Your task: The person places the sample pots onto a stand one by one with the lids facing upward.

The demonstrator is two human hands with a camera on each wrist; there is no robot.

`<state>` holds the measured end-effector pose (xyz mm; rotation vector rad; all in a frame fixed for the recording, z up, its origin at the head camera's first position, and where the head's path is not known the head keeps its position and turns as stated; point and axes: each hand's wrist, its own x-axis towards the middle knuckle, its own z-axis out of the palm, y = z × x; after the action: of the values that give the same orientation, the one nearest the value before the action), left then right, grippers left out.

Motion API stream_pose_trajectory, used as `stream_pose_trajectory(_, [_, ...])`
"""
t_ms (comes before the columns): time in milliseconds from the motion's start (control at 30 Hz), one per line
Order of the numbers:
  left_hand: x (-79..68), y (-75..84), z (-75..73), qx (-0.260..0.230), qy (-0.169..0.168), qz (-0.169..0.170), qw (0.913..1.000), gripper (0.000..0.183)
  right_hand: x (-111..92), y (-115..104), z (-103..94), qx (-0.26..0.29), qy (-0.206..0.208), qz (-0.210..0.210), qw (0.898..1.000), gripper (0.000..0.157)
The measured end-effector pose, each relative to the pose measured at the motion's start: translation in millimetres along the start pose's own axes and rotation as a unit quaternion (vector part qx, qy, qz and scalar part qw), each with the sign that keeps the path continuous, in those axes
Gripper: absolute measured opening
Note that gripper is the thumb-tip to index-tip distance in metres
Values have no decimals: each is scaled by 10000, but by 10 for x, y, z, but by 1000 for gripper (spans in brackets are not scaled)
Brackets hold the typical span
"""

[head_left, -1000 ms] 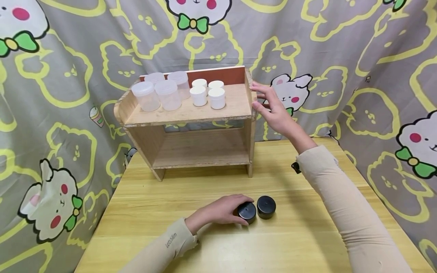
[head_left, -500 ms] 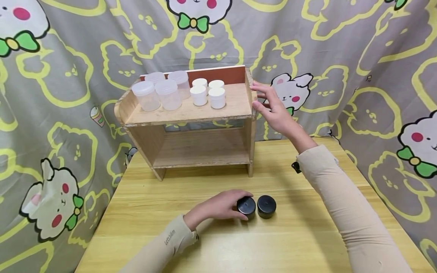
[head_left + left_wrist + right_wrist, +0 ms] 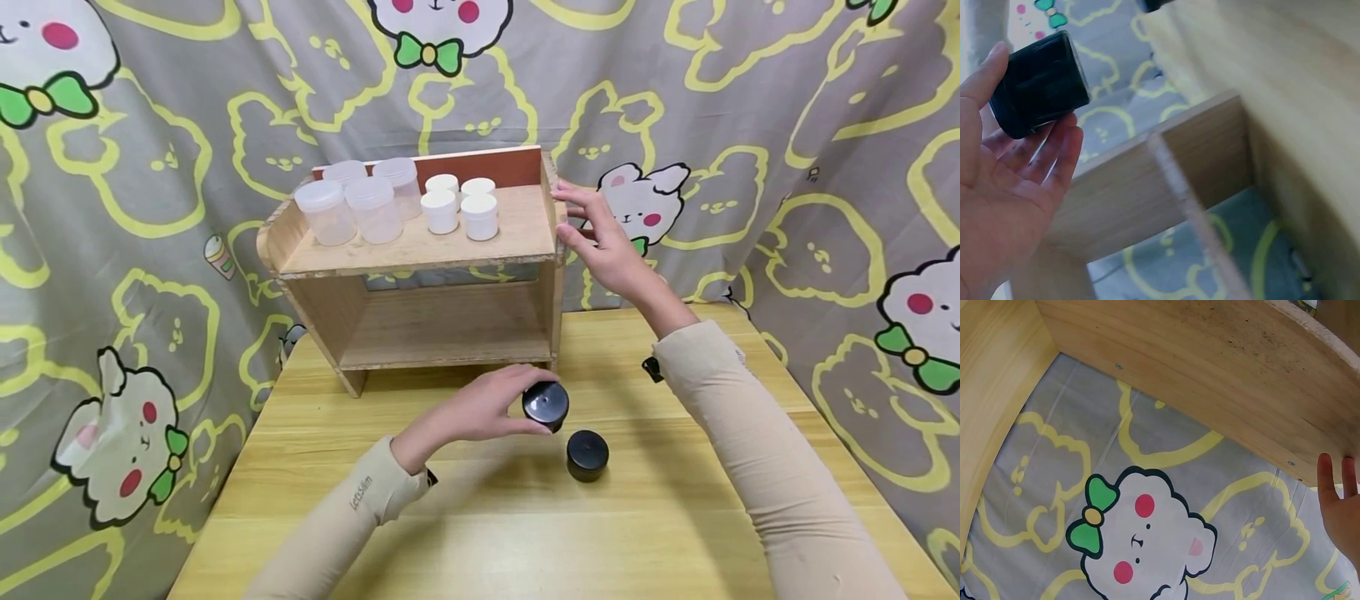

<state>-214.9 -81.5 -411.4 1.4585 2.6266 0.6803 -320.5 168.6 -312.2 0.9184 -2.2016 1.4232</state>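
Observation:
My left hand (image 3: 491,404) pinches a black lidded jar (image 3: 546,402) between thumb and fingers, raised above the table in front of the shelf. In the left wrist view the dark jar (image 3: 1041,84) is tilted, with the fingers under it. A second black jar (image 3: 587,455) stands on the table, to the right and nearer. My right hand (image 3: 603,242) touches the right side panel of the wooden shelf (image 3: 420,258) near its top. Two straight fingers of the right hand (image 3: 1342,506) show against that panel's outer face in the right wrist view.
On the top board stand several frosted clear jars (image 3: 375,212) at the left and several small white jars (image 3: 480,218) right of them. A lower board (image 3: 450,329) spans the shelf. The wooden table (image 3: 525,542) meets a patterned curtain (image 3: 750,125) behind.
My left hand has lifted its black jar off the table and moved it toward the shelf, away from the other black jar. The right hand stays at the side panel.

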Motion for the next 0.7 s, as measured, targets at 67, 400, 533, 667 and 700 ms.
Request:
stream_pose_trajectory(67, [21, 37, -80, 51, 96, 32, 9999, 68, 0, 9, -1, -14, -2, -25, 10000, 49])
stream_pose_trajectory(400, [118, 134, -500, 58, 794, 208, 9966, 68, 0, 20, 5, 1, 0, -35, 10000, 50])
stream_pose_trajectory(533, [158, 151, -721, 103, 1354, 276, 9904, 70, 5, 29, 7, 54, 49, -56, 10000, 49])
stream_pose_trajectory(667, [213, 176, -948, 21, 1942, 307, 9805, 69, 2, 37, 7, 59, 59, -60, 9999, 50])
stream_pose_trajectory(700, [230, 182, -1002, 7, 2075, 304, 9778, 69, 1, 38, 7, 60, 66, -63, 9999, 49])
